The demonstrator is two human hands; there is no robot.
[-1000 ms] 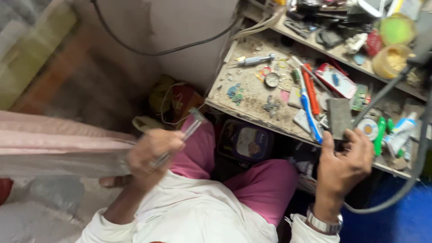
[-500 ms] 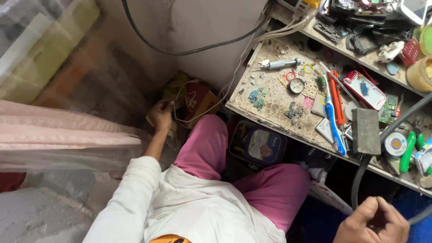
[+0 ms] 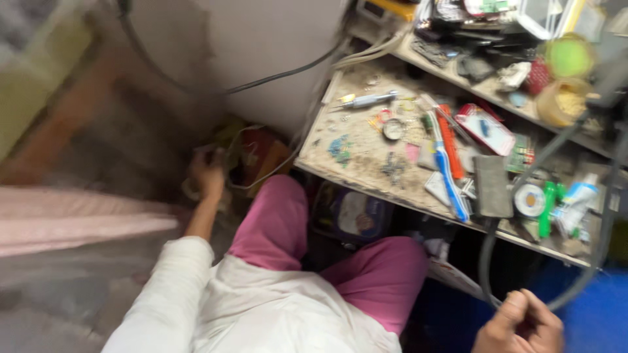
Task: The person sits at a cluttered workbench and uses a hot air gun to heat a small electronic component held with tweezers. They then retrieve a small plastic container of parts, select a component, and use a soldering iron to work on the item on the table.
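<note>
Reaching down-left, my left hand [image 3: 208,173] curls on a wire bundle [image 3: 252,153]; my right hand [image 3: 520,327] fists a cable [image 3: 487,252].

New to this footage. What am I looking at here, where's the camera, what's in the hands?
There is no machine: a person wears a camera on the head, looking down at their own lap and hands. The left hand reaches down into a blurred pile of wires on the floor; what it grips, if anything, is unclear. The right hand is closed around a grey cable. A dusty workbench carries small tools, including a blue toothbrush, an orange-handled tool and a tape roll.
</note>
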